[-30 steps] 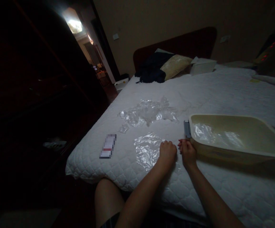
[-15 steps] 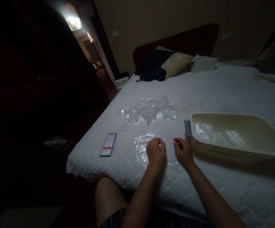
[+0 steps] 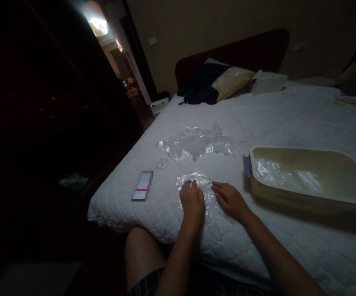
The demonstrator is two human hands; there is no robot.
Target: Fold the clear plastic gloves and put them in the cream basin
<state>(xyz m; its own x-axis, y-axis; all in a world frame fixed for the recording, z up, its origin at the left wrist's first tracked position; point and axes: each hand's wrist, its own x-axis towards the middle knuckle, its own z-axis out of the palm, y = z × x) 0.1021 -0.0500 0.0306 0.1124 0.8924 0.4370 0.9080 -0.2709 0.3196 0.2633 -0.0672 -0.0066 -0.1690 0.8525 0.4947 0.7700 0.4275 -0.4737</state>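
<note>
A clear plastic bag [image 3: 210, 207] lies spread on the white quilted bed in front of me. My left hand [image 3: 192, 201] rests on its left part, fingers apart and slightly bent. At the bag's right side, my right hand [image 3: 230, 200] is stretched out, its fingertips touching the plastic. Neither hand has anything visibly gripped. Beyond them sits a crumpled heap of clear plastic bags [image 3: 193, 144], with a small separate piece [image 3: 162, 164] at its near left.
A cream plastic bin [image 3: 301, 164] with a grey latch and clear plastic inside stands on the right. A blurred-out phone-like rectangle [image 3: 142, 186] lies on the left. Dark clothing [image 3: 200, 84], a beige pillow [image 3: 233, 81] and a white box [image 3: 268, 83] are near the headboard.
My left hand has moved slightly left and opened from a curled shape onto the bag. My right hand has shifted left, its fingers straightening to meet the plastic.
</note>
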